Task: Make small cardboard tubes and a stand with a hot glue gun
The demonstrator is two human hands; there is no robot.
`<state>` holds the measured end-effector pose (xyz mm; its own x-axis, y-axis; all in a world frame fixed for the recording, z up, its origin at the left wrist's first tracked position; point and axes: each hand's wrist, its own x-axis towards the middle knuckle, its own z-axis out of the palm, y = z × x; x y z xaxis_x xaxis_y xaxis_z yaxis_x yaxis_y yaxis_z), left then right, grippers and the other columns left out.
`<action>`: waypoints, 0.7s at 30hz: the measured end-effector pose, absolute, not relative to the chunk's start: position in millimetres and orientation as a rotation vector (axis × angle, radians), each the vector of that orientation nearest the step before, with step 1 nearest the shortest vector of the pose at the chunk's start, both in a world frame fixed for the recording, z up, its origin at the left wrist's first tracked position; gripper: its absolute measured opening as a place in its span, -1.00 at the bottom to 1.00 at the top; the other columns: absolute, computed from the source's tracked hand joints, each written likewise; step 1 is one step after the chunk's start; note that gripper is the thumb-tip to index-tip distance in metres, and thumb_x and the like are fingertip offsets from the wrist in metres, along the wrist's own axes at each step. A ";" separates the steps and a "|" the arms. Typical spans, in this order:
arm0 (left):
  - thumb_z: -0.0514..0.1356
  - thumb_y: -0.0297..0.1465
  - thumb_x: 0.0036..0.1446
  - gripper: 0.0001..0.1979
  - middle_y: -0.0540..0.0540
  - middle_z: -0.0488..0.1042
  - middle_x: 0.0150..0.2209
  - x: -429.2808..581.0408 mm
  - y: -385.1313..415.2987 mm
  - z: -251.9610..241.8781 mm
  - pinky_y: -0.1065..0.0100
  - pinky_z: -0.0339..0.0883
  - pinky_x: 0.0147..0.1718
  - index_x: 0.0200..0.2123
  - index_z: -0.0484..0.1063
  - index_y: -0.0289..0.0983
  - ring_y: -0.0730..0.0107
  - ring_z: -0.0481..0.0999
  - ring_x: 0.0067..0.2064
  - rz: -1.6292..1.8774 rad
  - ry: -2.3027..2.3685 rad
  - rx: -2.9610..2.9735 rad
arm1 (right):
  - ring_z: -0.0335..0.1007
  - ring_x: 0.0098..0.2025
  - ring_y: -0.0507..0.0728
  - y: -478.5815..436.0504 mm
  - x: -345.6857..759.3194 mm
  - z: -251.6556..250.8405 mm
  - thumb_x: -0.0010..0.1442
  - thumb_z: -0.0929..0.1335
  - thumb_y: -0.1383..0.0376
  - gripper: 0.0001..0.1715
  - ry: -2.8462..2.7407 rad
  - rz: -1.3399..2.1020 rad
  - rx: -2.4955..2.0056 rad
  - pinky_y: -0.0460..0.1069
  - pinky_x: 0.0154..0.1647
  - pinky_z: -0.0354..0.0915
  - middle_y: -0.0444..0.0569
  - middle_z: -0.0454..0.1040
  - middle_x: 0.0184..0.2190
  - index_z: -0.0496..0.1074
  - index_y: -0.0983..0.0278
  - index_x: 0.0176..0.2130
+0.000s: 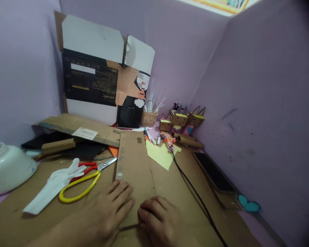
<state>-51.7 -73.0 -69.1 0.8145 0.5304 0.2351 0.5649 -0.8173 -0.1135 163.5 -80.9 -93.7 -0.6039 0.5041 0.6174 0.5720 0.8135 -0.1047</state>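
A long strip of brown cardboard (135,161) lies lengthwise in front of me, with a small printed mark near its far end. My left hand (113,209) rests flat on its near left part, fingers stretched out. Close beside it, my right hand (161,219) is closed, the fingers curled down against the cardboard. Whatever may be inside those fingers is hidden. Between both hands a dark line crosses the cardboard; whether it is a cut, a fold or a thin object I cannot tell. Scissors (81,190) with red and yellow handles lie left of the strip, apart from my hands.
White gloves (54,187) touch the scissors. A white bowl (10,168) stands far left. A printed box panel (92,79) leans on the wall. Yellow paper (159,154), a glue gun (168,140) with black cable, and a dark phone-like slab (213,171) lie right.
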 end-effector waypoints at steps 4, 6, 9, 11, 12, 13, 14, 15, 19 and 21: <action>0.01 -0.43 0.12 -0.70 -0.09 0.51 -0.15 -51.7 -84.1 -79.6 0.12 -0.04 0.10 -0.11 0.41 -0.24 0.21 0.32 -0.03 -0.553 -0.753 -2.563 | 0.30 -0.54 0.02 -82.1 161.9 -93.8 0.21 0.19 0.43 -0.78 -2.283 -0.313 -0.731 -0.11 -0.60 0.22 -0.06 0.48 -0.51 0.41 0.32 -0.29; -0.04 -0.46 0.16 -0.71 -0.09 0.52 -0.21 -46.8 -90.7 -85.6 0.09 -0.04 0.06 -0.19 0.45 -0.22 0.21 0.33 -0.07 -0.633 -0.868 -2.460 | 0.31 -0.58 0.02 -84.7 162.6 -93.8 0.20 0.17 0.46 -0.74 -2.284 -0.347 -0.753 -0.10 -0.64 0.21 -0.06 0.47 -0.56 0.42 0.33 -0.32; -0.06 -0.50 0.17 -0.69 -0.08 0.52 -0.28 -38.9 -98.6 -92.0 0.15 0.11 -0.11 -0.26 0.47 -0.22 0.21 0.34 -0.17 -0.632 -1.040 -2.379 | 0.32 -0.63 0.02 -88.7 165.2 -92.5 0.16 0.19 0.50 -0.73 -2.258 -0.393 -0.762 -0.10 -0.68 0.21 -0.09 0.46 -0.63 0.41 0.31 -0.38; -0.04 -0.50 0.15 -0.71 -0.06 0.52 -0.26 -36.8 -98.9 -92.4 0.25 0.16 -0.21 -0.22 0.46 -0.24 0.22 0.33 -0.18 -0.567 -0.986 -2.401 | 0.37 -0.63 0.03 -91.6 168.6 -89.3 0.14 0.22 0.52 -0.76 -2.213 -0.443 -0.743 -0.09 -0.64 0.28 -0.10 0.48 -0.65 0.41 0.30 -0.38; -0.02 -0.49 0.15 -0.72 -0.06 0.51 -0.22 -36.6 -97.2 -91.7 0.29 0.16 -0.21 -0.18 0.45 -0.24 0.22 0.32 -0.16 -0.542 -0.934 -2.425 | 0.40 -0.62 0.04 -93.0 170.7 -87.1 0.13 0.23 0.52 -0.77 -2.195 -0.464 -0.740 -0.08 -0.59 0.34 -0.11 0.50 -0.64 0.41 0.28 -0.37; -0.01 -0.48 0.14 -0.71 -0.06 0.50 -0.18 -36.6 -94.5 -90.9 0.31 0.16 -0.19 -0.13 0.43 -0.26 0.22 0.31 -0.12 -0.531 -0.884 -2.448 | 0.42 -0.59 0.05 -94.0 172.9 -84.6 0.12 0.24 0.51 -0.78 -2.188 -0.478 -0.745 -0.07 -0.53 0.39 -0.11 0.53 -0.62 0.41 0.26 -0.35; -0.01 -0.46 0.14 -0.71 -0.08 0.49 -0.14 -36.6 -91.3 -90.4 0.32 0.14 -0.14 -0.10 0.41 -0.27 0.21 0.30 -0.08 -0.545 -0.849 -2.461 | 0.45 -0.57 0.06 -94.8 174.7 -82.1 0.11 0.25 0.51 -0.77 -2.200 -0.484 -0.748 -0.05 -0.46 0.42 -0.12 0.55 -0.60 0.41 0.23 -0.34; -0.01 -0.44 0.15 -0.70 -0.10 0.48 -0.12 -36.4 -88.2 -90.6 0.32 0.11 -0.10 -0.08 0.39 -0.29 0.21 0.28 -0.05 -0.577 -0.828 -2.463 | 0.46 -0.55 0.06 -95.0 176.1 -80.1 0.10 0.26 0.50 -0.77 -2.222 -0.481 -0.746 -0.04 -0.40 0.44 -0.13 0.56 -0.58 0.42 0.22 -0.33; 0.00 -0.22 0.16 -0.66 -0.14 0.48 -0.14 -35.2 -87.1 -100.1 0.20 0.03 0.00 -0.13 0.41 -0.26 0.17 0.29 -0.05 -0.648 -0.898 -2.451 | 0.36 -0.63 0.02 -92.0 174.1 -80.1 0.07 0.25 0.51 -0.78 -2.254 -0.453 -0.719 -0.09 -0.58 0.36 -0.13 0.52 -0.62 0.43 0.27 -0.39; 0.00 -0.27 0.17 -0.73 -0.10 0.50 -0.19 -36.0 -95.2 -108.0 0.17 0.01 0.02 -0.19 0.43 -0.21 0.20 0.33 -0.08 -0.688 -0.965 -2.444 | 0.29 -0.67 0.00 -90.4 169.9 -83.8 0.07 0.26 0.50 -0.81 -2.253 -0.439 -0.705 -0.10 -0.68 0.25 -0.12 0.49 -0.64 0.43 0.30 -0.40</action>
